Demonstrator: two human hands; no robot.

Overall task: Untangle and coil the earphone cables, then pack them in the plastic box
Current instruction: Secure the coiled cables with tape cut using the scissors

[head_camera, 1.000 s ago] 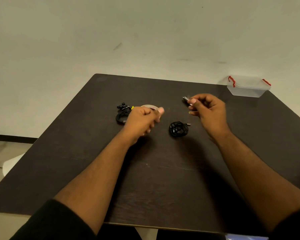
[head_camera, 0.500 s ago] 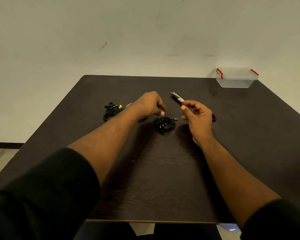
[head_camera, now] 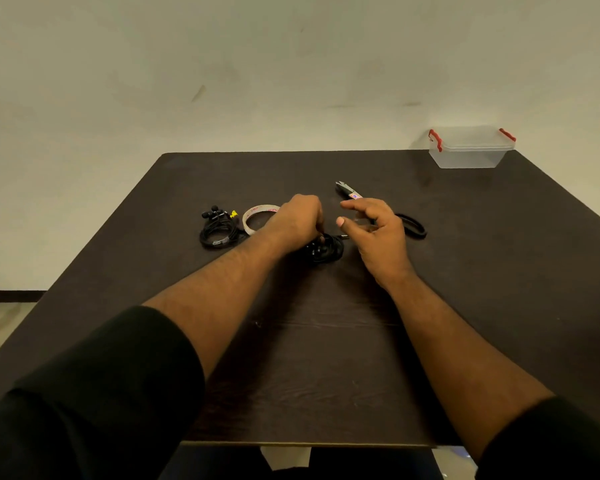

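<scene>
- The left hand (head_camera: 300, 220) covers the near-left part of the black coiled earphone cable (head_camera: 328, 251), so whether its fingertips pinch the cable cannot be told.
- The same hand and wrist hide the right part of the pale roll of tape (head_camera: 257, 218).
- The right hand (head_camera: 378, 233) hides the handle of the small metal snips with a red label (head_camera: 349, 191) and the left end of a black looped band (head_camera: 413, 226).
- Both black sleeves (head_camera: 94, 393) are cut off by the bottom edge.
</scene>
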